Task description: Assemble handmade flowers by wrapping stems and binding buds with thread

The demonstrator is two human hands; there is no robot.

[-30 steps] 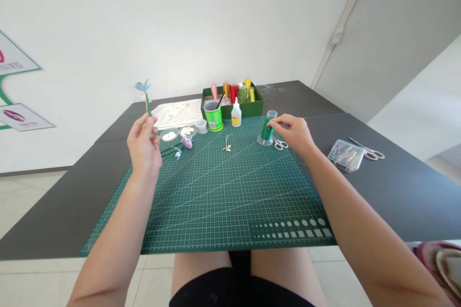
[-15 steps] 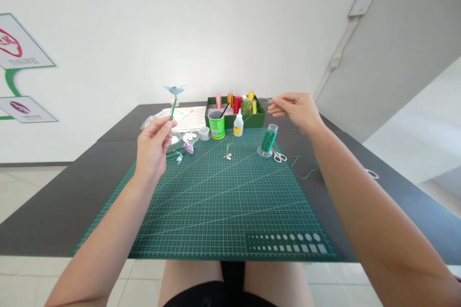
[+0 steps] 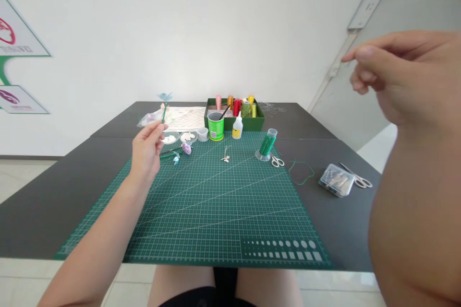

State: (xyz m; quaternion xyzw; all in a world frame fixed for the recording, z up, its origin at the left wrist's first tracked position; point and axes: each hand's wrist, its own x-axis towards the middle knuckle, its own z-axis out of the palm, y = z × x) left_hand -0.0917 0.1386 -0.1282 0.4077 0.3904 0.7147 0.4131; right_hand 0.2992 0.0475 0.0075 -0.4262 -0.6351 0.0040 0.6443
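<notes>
My left hand (image 3: 147, 146) is closed in a pinch round the green stem of a blue artificial flower (image 3: 165, 97), held upright above the mat's far left. High at the right, close to the camera, my right hand (image 3: 406, 72) has thumb and forefinger pressed together; the fine thread seen running to it earlier is too faint to make out now. A spool of green thread (image 3: 267, 145) leans on the cutting mat (image 3: 216, 201), beside small white-handled scissors (image 3: 277, 161). Below my left hand lie a purple flower (image 3: 186, 148) and a small blue one (image 3: 176, 158).
A green box (image 3: 236, 122) of coloured spools stands at the back, behind a green can (image 3: 216, 127) and a glue bottle (image 3: 237, 127). Dishes of white pieces (image 3: 188, 137) sit left. A clear case (image 3: 337, 180), larger scissors (image 3: 360, 182) and loose green thread (image 3: 306, 180) lie right.
My right hand has swung up and outward to the right, much nearer the camera, uncovering the clear case and larger scissors. My left hand, with the flower, has shifted slightly left.
</notes>
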